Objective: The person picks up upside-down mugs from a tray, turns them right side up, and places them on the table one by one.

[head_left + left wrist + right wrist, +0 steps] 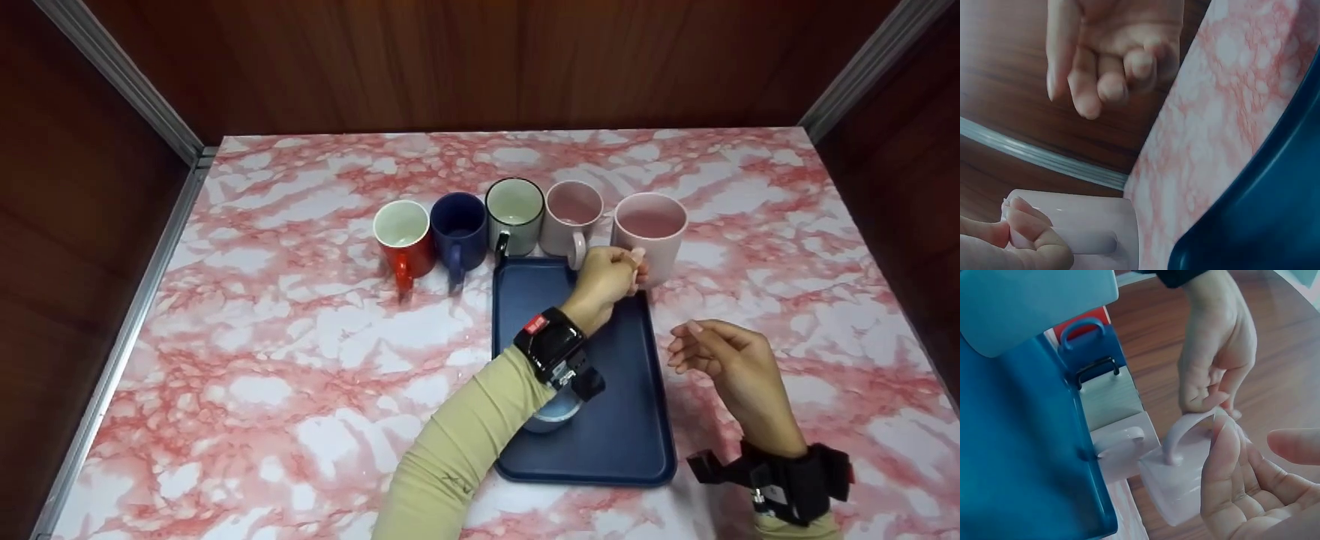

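My left hand (606, 279) pinches the handle of the pink mug (666, 253) at the right end of a row of mugs. In the right wrist view this mug (1176, 489) appears tilted, its handle (1182, 430) between the left thumb and fingers. My right hand (742, 367) is raised in front of the mug, right of the blue tray (626, 435), fingers loosely bent and holding nothing. On the tray, a light blue cup (555, 420) is partly hidden under the left forearm.
Left of the held mug stand another pink mug (559, 234), a pale mug with a black rim (517, 236), a dark blue mug (471, 253) and a red mug (412, 256). Brown wooden panels (480, 67) enclose the marbled table (300, 360) at the back and sides.
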A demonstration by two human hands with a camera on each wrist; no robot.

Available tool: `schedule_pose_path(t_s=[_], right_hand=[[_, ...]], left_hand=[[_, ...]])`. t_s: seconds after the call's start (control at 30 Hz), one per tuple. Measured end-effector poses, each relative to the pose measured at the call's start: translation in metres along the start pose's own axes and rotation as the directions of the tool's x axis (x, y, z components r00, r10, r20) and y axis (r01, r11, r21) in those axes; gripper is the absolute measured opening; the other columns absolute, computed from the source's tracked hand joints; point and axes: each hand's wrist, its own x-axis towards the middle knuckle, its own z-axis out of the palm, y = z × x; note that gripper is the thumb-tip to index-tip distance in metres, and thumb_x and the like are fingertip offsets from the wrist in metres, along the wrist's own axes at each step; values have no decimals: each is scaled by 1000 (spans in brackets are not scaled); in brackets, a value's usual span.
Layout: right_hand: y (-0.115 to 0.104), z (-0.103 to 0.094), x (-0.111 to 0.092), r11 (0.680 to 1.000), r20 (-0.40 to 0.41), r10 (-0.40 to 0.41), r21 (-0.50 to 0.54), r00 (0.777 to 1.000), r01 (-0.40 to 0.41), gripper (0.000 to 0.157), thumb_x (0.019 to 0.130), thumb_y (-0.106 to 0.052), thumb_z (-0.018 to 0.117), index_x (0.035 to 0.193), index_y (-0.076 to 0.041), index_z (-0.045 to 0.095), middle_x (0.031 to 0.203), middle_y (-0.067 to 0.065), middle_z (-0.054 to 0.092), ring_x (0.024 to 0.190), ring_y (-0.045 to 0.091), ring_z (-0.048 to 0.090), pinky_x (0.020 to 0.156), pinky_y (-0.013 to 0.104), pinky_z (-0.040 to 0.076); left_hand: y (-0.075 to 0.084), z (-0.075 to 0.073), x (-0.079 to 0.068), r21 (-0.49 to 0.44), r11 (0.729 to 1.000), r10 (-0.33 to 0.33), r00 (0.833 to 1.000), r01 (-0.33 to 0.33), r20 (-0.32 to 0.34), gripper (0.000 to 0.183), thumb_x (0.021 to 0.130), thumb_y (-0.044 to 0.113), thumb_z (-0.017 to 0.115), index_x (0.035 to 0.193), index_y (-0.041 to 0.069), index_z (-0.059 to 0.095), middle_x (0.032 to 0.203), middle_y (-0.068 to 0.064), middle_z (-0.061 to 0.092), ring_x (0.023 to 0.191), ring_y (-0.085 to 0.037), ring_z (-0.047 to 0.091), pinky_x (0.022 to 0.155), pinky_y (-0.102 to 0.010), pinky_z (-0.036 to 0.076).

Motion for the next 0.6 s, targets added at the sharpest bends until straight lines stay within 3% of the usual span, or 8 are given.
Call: schedule_pose_path(t_s=[0.23,0.43,0.6], right_hand=[[1,-3,1,1000,5,6,15,1000,-6,27,90,-6,56,91,21,57,72,17,64,59,23,62,55,30,52],[3,-5,2,1000,0,8,30,1000,-8,28,90,-6,56,91,22,58,72,17,64,59,24,62,55,30,51],[4,-4,3,999,-3,14,30,1000,-14,27,91,-6,56,91,21,58,72,17,64,58,23,62,54,30,51]], left_hand=[[-2,1,18,115,993,-21,996,32,-91,24,92,9,53,72,-5,59,59,-1,50,52,-9,48,45,-18,35],[-3,5,30,96,995,-16,995,25,-99,21,92,1,49,81,-13,60,60,-4,49,55,-12,49,57,-25,48],[-1,8,35,74,996,-50,994,57,-96,20,92,-5,46,84,-17,59,61,-8,49,56,-14,49,52,-25,46]])
